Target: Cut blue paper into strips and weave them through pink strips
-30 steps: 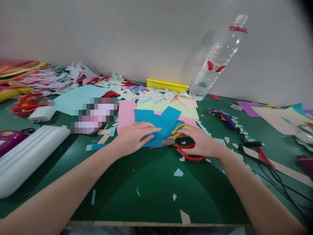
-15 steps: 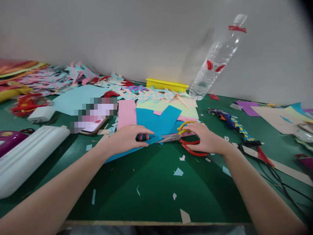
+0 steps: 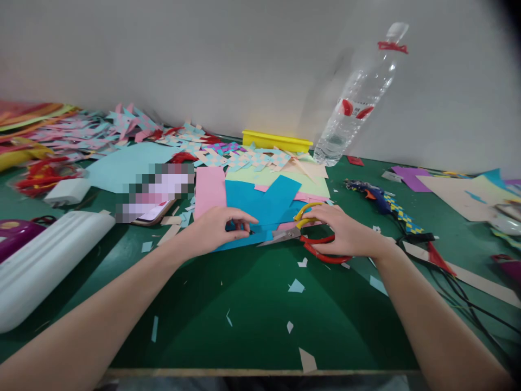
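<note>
Right grip (image 3: 338,231) is clasping red-and-yellow-handled metal scissors (image 3: 293,233). Left grip (image 3: 217,231), pinching a narrow blue paper strip (image 3: 261,237), is now levelling it — seemingly aligning both.

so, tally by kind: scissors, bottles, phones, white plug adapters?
Scissors: 1
Bottle: 1
Phone: 1, partly pixelated
White plug adapter: 1
Total: 4
</note>
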{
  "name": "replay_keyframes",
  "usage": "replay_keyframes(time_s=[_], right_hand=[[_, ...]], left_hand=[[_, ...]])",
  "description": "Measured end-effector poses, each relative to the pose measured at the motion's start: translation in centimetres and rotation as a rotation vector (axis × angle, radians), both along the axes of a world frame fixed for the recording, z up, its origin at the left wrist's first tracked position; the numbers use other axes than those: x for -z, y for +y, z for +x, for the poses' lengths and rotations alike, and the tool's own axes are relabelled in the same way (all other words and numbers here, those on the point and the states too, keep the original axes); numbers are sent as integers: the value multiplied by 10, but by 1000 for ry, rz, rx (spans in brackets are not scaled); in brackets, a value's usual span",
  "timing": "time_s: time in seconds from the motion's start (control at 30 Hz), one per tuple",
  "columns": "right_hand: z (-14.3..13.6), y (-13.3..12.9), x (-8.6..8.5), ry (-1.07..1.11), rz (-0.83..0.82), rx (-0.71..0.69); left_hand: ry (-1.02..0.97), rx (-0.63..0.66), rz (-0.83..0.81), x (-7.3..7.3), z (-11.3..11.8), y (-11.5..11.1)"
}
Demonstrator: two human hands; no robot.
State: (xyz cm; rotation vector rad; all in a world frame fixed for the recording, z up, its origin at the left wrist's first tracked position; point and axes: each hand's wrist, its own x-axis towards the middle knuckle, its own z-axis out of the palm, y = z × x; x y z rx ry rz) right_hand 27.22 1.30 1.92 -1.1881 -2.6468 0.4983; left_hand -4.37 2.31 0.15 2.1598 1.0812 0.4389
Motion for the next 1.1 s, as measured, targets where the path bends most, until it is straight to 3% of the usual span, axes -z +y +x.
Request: replay_keyframes(time_s=[0.27, 0.8, 0.93, 1.1], right_hand=[[2, -1, 0, -5, 14, 8], [-1, 0, 3, 6, 21, -6], [-1, 1, 2, -12, -4, -1], [2, 2, 2, -40, -49, 3]], left_hand=[[114, 26, 12, 1, -2, -1], [-85, -52, 27, 14, 20, -4], [-9, 24, 230, 19, 23, -4], [101, 227, 520, 20, 19, -5]])
